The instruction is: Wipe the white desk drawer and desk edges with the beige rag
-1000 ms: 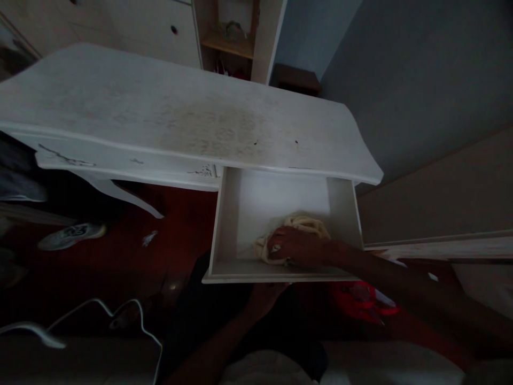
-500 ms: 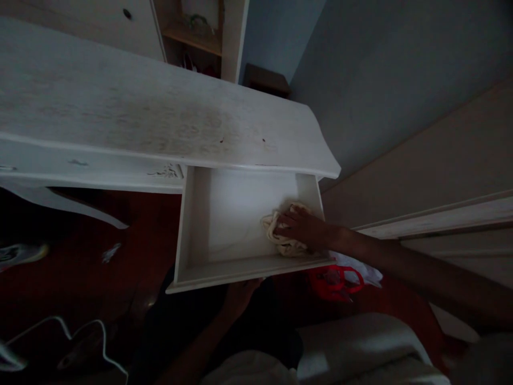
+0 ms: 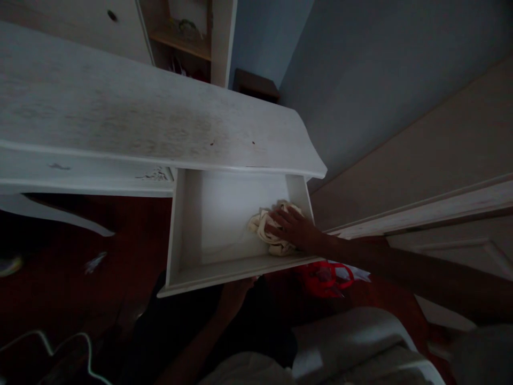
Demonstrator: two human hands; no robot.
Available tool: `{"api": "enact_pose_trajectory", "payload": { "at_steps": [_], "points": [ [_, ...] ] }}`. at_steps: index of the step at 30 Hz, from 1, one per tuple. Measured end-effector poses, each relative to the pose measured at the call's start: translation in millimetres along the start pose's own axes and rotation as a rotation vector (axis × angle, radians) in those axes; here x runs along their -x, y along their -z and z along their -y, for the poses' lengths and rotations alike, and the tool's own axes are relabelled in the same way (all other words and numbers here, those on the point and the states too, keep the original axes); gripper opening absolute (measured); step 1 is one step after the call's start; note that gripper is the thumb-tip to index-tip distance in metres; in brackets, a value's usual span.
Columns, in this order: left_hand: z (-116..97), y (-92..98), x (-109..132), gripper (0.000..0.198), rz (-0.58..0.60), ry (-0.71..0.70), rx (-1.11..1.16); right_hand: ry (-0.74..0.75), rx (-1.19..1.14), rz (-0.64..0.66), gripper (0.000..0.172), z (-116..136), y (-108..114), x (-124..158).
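A white drawer (image 3: 224,214) is pulled out from the white desk (image 3: 152,117), whose top has dark stains. Inside it, at the right end, lies a crumpled cream cloth (image 3: 266,230). My right hand (image 3: 292,227) presses on this cloth, fingers bent over it. Below the drawer's front edge is my left hand (image 3: 236,295), its fingers partly hidden under the drawer, so its grip does not show.
A red bag (image 3: 323,278) lies on the floor right of the drawer. White cable (image 3: 86,347) runs across the lower left. Open shelves (image 3: 182,40) stand behind the desk, and a grey wall (image 3: 372,80) rises at the right.
The whole view has shifted, so the desk and drawer appear slightly further left. My right hand and the cloth remain at the drawer's right end, with the fingers a little more spread.
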State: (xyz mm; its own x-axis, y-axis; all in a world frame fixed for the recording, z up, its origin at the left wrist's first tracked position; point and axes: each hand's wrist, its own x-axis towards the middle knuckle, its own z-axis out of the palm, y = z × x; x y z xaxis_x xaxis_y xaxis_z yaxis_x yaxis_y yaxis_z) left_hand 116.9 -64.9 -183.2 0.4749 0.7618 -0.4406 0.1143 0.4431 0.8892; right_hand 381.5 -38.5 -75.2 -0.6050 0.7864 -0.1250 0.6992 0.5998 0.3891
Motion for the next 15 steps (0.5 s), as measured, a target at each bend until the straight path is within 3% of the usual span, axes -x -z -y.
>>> {"api": "enact_pose_trajectory", "payload": {
  "at_steps": [7,15],
  "points": [
    [-5.1,-4.2,2.0,0.034,0.0,0.03,0.112,-0.174,-0.044,0.064,0.058,-20.8,3.9,-13.4],
    [-5.9,-4.2,2.9,0.031,-0.022,0.0,0.126,-0.334,-0.034,0.12,0.058,-49.3,2.6,-59.8]
  ]
}}
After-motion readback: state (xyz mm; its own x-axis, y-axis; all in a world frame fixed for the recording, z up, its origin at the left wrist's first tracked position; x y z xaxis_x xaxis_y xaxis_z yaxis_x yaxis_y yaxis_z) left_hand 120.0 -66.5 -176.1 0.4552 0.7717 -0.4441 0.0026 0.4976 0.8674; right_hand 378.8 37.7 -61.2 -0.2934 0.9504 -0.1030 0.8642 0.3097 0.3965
